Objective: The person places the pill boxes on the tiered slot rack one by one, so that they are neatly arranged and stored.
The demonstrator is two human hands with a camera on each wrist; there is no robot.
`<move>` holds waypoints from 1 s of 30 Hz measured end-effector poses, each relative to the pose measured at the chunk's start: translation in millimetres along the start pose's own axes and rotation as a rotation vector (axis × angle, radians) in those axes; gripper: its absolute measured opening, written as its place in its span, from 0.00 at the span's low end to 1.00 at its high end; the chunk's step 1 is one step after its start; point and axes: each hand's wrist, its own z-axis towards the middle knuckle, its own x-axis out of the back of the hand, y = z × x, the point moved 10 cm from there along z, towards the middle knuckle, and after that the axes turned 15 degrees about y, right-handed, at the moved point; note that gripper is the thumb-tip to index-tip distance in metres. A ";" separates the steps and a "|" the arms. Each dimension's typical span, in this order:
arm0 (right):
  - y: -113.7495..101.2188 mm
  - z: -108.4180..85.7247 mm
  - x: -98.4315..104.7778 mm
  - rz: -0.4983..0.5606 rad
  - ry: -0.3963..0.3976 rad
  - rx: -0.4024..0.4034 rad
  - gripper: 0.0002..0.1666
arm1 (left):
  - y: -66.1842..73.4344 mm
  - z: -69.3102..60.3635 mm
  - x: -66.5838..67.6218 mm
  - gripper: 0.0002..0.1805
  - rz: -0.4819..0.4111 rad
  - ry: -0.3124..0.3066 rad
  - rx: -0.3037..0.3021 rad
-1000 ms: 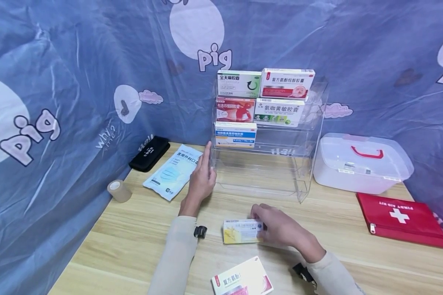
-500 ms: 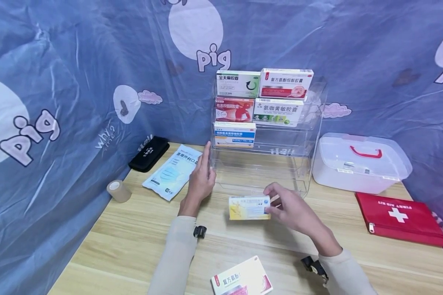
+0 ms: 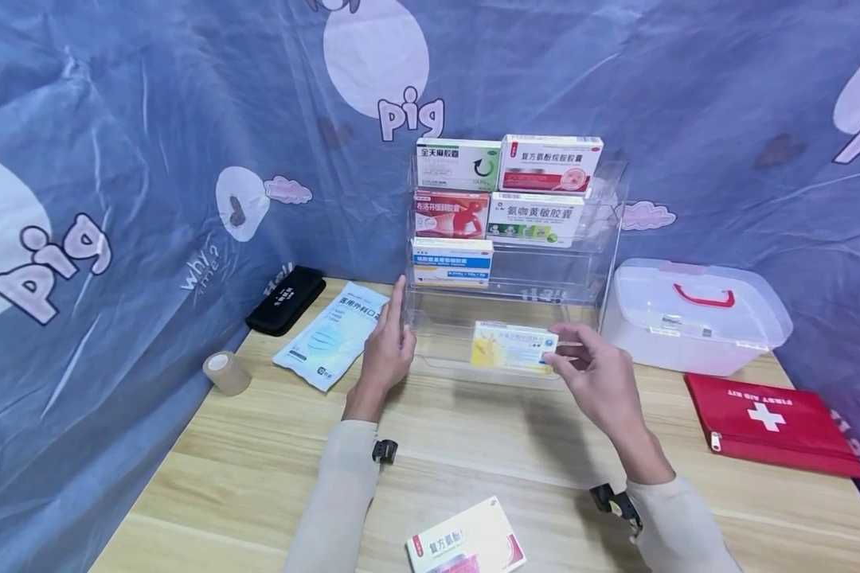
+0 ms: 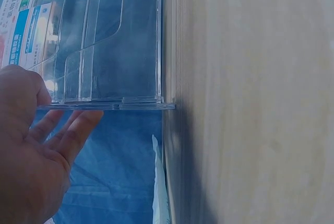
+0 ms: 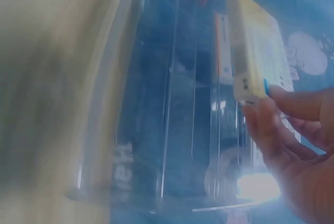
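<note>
My right hand (image 3: 602,378) pinches the right end of a yellow-and-white medicine box (image 3: 505,348) between thumb and fingers. The box is off the table, in front of the lower part of a clear acrylic display rack (image 3: 437,362). In the right wrist view the yellow box (image 5: 255,41) appears edge-on and blurred, with the thumb on one face. My left hand (image 3: 387,350) is at the rack's left side. The left wrist view has its thumb and fingers (image 4: 78,132) on opposite sides of the clear side panel (image 4: 120,105), holding it.
Several medicine boxes, including a blue-and-white one (image 3: 451,264), stand on the rack's upper tiers. Another box (image 3: 466,537) lies near the front. Around the rack are a mask packet (image 3: 330,338), black case (image 3: 287,301), tape roll (image 3: 227,374), lidded plastic box (image 3: 695,318) and red pouch (image 3: 777,426).
My right hand has lifted the yellow-and-white medicine box off the table and carried it forward to the rack's lower front. My left hand has stayed at the rack's side.
</note>
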 end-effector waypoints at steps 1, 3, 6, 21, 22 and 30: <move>1.0 3.5 4.3 0.010 0.035 -0.004 0.21 | -0.7 -0.3 -0.6 0.52 0.001 -0.006 0.005; 3.0 12.1 13.9 0.028 0.105 -0.011 0.22 | -1.9 -0.9 -1.2 0.52 0.002 -0.014 0.015; 4.3 28.4 31.3 0.064 0.237 -0.021 0.24 | -2.5 -0.7 -0.3 0.53 0.003 -0.012 0.016; 3.7 98.5 42.3 0.008 0.476 0.087 0.21 | 0.7 0.6 0.2 0.52 -0.009 0.004 -0.010; 5.6 100.0 38.8 -0.006 0.473 0.098 0.21 | 0.4 0.6 -0.1 0.51 -0.011 0.002 -0.008; 15.5 104.7 10.2 -0.148 0.346 0.171 0.19 | -0.4 -0.4 -2.0 0.52 -0.005 -0.011 0.005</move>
